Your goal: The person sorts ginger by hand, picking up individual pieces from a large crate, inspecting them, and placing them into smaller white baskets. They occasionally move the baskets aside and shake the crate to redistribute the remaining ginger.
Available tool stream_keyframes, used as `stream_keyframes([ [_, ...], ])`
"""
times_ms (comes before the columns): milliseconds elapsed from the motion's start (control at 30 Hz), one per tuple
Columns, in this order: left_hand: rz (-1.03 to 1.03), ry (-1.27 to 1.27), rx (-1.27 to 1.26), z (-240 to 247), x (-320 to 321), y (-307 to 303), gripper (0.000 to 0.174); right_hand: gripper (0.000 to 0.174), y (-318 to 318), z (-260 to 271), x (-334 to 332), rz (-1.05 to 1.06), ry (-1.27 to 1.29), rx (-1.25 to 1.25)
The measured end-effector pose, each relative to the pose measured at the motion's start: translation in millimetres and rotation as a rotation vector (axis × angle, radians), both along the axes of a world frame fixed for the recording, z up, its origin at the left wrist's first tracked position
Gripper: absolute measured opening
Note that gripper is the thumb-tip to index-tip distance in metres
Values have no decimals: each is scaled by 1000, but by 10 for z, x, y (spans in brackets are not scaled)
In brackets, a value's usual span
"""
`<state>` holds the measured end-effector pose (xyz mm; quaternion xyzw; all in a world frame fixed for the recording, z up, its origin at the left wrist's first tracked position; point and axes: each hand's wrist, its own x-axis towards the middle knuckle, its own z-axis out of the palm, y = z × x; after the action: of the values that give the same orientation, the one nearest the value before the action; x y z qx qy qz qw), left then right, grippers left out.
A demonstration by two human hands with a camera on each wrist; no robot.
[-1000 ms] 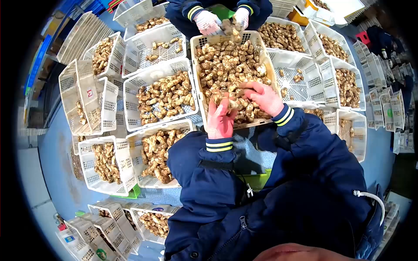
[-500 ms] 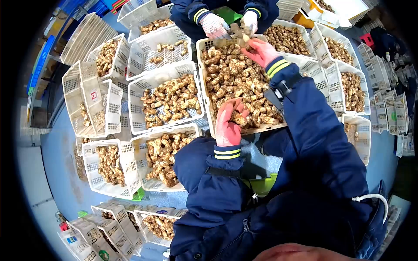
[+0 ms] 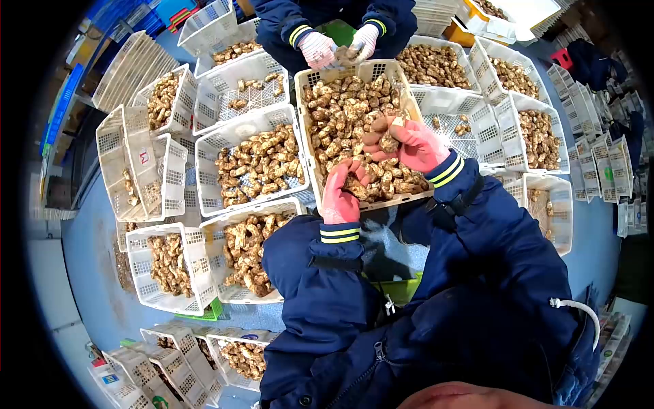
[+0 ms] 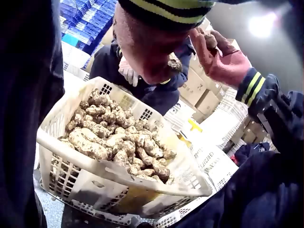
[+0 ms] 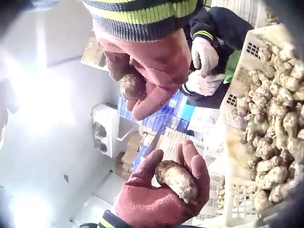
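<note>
My left hand (image 3: 342,194) holds a brown, pale-patched mushroom (image 5: 176,180) across its palm, fingers curled around it, over the near end of a big crate (image 3: 304,129). Beside it, my right hand (image 3: 419,145) grips a second mushroom (image 3: 390,141) between thumb and fingers, above the heap. In the right wrist view its rounded end (image 5: 131,87) shows between the fingers. Both hands wear reddish, soiled gloves. Many similar mushrooms (image 4: 114,137) fill the crate below.
Opposite me, a person in white gloves (image 3: 318,50) handles something at the crate's far rim. White crates with mushrooms stand close on the left (image 3: 197,163) and right (image 3: 501,136). Stacked crates (image 3: 129,75) rise at the far left.
My right hand reached to the far rim beside the other person's hands, then came back toward me with a mushroom. My left hand stayed near the crate's near end, holding its mushroom.
</note>
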<state>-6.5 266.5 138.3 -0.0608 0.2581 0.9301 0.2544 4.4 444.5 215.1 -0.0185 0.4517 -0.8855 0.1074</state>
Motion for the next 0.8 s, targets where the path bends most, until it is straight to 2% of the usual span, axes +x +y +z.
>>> stream_keyframes([
  [100,-79,20,-39,-125,-24,-28,30,38,-2,-27,47,21,-29,-57],
  [167,-145,7,54,-147,-71,-9,29,38,-27,-43,6,35,-35,135],
  [233,-164,139,-103,-75,1,-13,29,46,-109,19,17,-30,-117,203],
  [267,-163,203,-63,-75,-5,-3,31,48,-105,-58,1,-25,-113,174],
  [300,-213,-84,-78,-72,-45,14,33,50,-103,-129,-14,-22,-108,146],
  [367,-316,-116,-31,-53,-57,16,35,51,-128,-189,0,-14,-108,184],
  [433,-349,-29,59,-52,-35,52,38,50,-205,-212,2,14,-140,241],
  [467,-307,-59,-37,18,-5,68,39,49,-260,-205,3,-11,-115,299],
  [533,-286,-44,-60,46,21,51,40,45,-340,-164,50,-69,-124,459],
  [667,-277,26,-98,67,63,55,35,48,-330,-183,29,-41,-100,571],
  [700,-279,27,-98,54,55,58,35,50,-336,-207,12,-42,-121,390],
  [767,-317,-197,35,74,18,33,29,53,-373,-204,-13,-42,-161,26],
  [800,-287,-278,145,141,-1,24,27,49,-363,-154,24,5,-135,-96],
])
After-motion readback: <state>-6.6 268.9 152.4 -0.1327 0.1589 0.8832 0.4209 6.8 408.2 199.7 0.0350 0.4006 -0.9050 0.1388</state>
